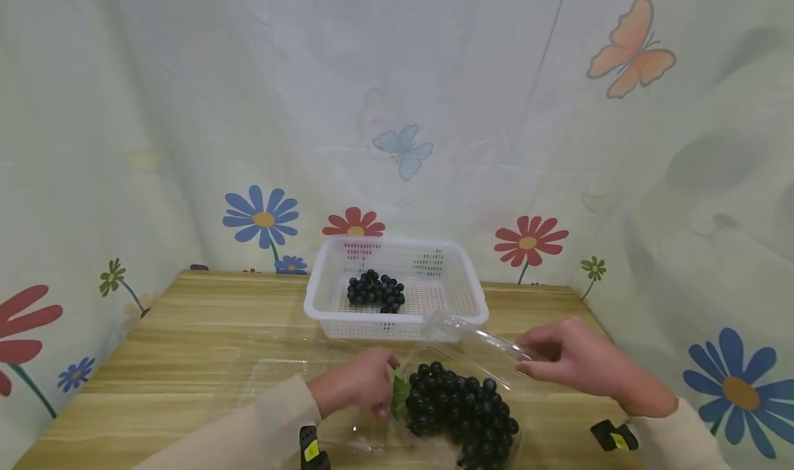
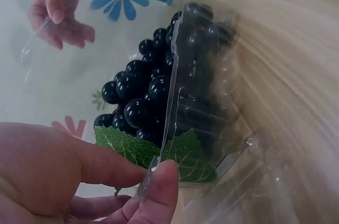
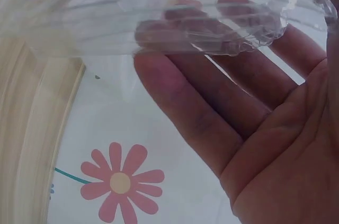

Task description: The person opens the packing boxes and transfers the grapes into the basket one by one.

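Head view.
Item: bunch of black grapes [image 1: 459,408], in a clear plastic tray on the worktop [image 1: 217,311]; long axis slanting from the far left toward the near right.
Item: green leaf [image 1: 400,391], at the bunch's left end, just beside my left hand [image 1: 362,382].
Item: clear lid [image 1: 490,339], tilted over the far side of the bunch, its right end in my right hand [image 1: 579,356]. Whether it joins the tray, I cannot tell.
Item: white perforated basket [image 1: 347,316], beyond the tray, with a smaller dark grape bunch [image 1: 375,289] inside.
Item: second clear plastic container [image 1: 279,366], left of the tray.
Key relation, as I judge it: the bunch lies immediately right of my left grip, leaf end first; my left hand is the nearer, my right standing off beyond the bunch's right side.

Left wrist view.
Grip: thumb and forefinger pinching the tray rim [image 2: 170,91] at its leaf-end corner; the grapes extend away from my fingertips.

Right wrist view.
Grip: lid edge held between thumb and fingers, the fingers showing partly through the plastic; thumb mostly out of frame. Backing: curtain with a red flower [image 3: 122,183].
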